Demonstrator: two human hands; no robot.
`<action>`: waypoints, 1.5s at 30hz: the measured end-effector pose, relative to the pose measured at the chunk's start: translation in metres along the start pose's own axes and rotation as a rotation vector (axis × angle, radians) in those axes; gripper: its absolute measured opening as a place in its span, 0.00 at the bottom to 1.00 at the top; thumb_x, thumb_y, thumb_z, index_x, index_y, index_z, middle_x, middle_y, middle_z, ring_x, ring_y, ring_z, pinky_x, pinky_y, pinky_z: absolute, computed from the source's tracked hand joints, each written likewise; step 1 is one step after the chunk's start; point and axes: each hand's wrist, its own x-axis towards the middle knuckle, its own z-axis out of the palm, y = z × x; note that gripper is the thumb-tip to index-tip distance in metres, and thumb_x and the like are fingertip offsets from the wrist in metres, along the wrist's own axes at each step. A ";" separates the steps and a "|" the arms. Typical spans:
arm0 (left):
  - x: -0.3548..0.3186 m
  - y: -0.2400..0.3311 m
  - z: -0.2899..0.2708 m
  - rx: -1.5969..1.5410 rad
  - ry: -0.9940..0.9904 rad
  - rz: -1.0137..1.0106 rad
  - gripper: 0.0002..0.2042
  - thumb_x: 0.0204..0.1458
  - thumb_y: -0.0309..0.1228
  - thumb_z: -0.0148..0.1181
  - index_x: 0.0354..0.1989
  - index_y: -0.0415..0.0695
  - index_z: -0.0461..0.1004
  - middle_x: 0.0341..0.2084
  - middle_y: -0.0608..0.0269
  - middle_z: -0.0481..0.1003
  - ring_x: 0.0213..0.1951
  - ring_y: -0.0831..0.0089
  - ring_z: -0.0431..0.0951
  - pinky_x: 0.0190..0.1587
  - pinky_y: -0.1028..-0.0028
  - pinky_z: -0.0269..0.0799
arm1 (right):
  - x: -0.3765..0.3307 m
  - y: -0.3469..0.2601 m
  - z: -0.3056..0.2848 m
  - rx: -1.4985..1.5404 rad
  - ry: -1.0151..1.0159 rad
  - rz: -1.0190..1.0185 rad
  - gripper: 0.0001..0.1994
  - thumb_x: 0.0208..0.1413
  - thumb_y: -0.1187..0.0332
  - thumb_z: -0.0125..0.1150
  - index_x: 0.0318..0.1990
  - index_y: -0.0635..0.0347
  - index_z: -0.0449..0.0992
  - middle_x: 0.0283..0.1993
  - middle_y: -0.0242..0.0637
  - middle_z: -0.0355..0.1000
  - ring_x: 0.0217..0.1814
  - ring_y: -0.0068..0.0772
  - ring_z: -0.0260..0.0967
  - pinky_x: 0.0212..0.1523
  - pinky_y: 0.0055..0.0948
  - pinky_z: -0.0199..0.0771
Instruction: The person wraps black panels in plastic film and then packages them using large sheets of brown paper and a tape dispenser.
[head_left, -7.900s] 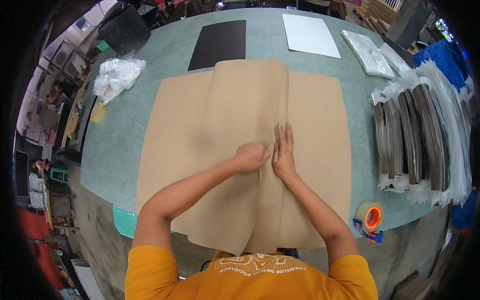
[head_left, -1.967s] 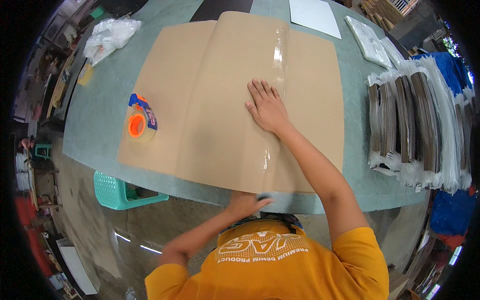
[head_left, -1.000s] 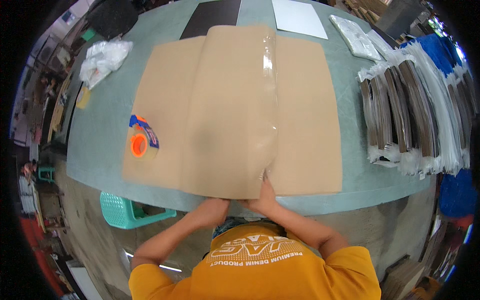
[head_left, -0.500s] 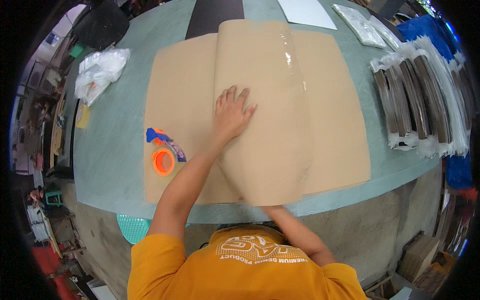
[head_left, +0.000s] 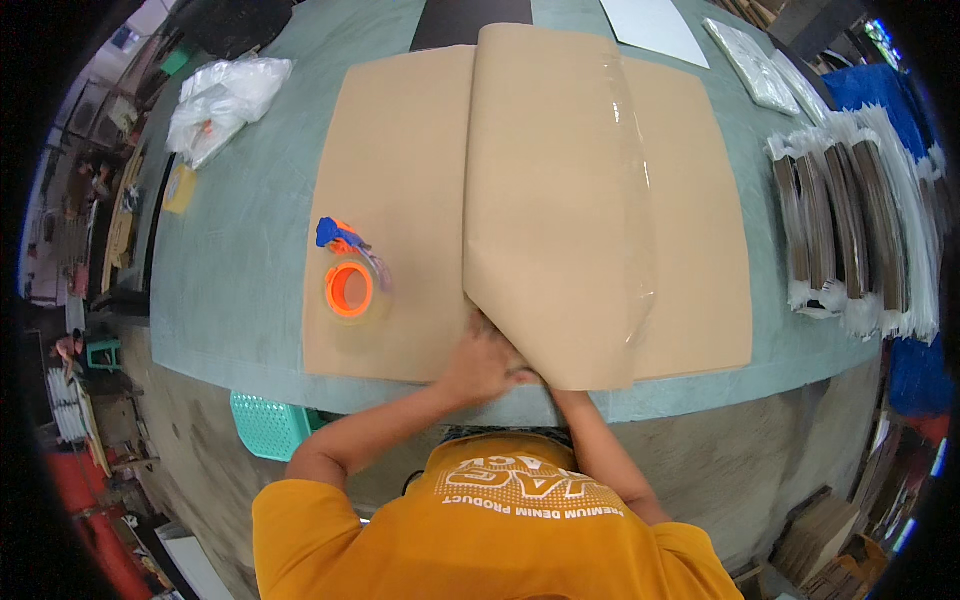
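A sheet of brown kraft paper (head_left: 700, 220) lies on the table, and a wide folded tube of brown paper (head_left: 550, 180) with clear tape along its right side rests on top. My left hand (head_left: 482, 365), blurred by motion, is at the tube's near left corner, its fingertips partly behind the paper edge. My right forearm (head_left: 590, 430) reaches under the tube's near end, where the paper hides that hand. Left of the tube, an orange and blue tape dispenser (head_left: 349, 290) with a clear roll sits on the flat sheet.
The green table (head_left: 240, 260) bears a crumpled plastic bag (head_left: 225, 105) and a yellow tape roll (head_left: 180, 188) at left. Plastic-wrapped brown bundles (head_left: 850, 220) stand at right. White sheets (head_left: 655, 30) and clear packets (head_left: 752, 65) lie farther back. A green stool (head_left: 268, 422) is below the near edge.
My left hand has left the top of the paper tube and come down to its near left corner. My right arm stays under the near end. The whole view has shifted slightly.
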 end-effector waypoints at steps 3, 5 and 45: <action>-0.014 0.029 0.018 -0.119 -0.105 0.061 0.20 0.41 0.36 0.56 0.42 0.38 0.67 0.44 0.48 0.66 0.51 0.54 0.62 0.58 0.56 0.48 | -0.029 0.003 -0.006 -0.066 -0.118 0.045 0.16 0.50 0.72 0.51 0.48 0.61 0.67 0.49 0.47 0.65 0.53 0.41 0.61 0.53 0.37 0.59; -0.034 0.031 0.031 -0.256 -0.127 0.056 0.19 0.41 0.37 0.56 0.39 0.37 0.68 0.41 0.50 0.68 0.48 0.56 0.64 0.54 0.58 0.54 | -0.062 -0.002 -0.055 -0.057 -0.197 -0.044 0.12 0.50 0.75 0.48 0.43 0.64 0.69 0.41 0.45 0.70 0.45 0.40 0.67 0.46 0.36 0.65; 0.073 -0.047 -0.042 0.236 -0.294 0.227 0.18 0.47 0.41 0.50 0.49 0.69 0.66 0.60 0.62 0.49 0.63 0.58 0.43 0.59 0.47 0.35 | 0.093 0.048 -0.157 -0.633 -0.459 -0.398 0.31 0.43 0.55 0.59 0.58 0.32 0.57 0.66 0.34 0.42 0.68 0.47 0.33 0.59 0.59 0.38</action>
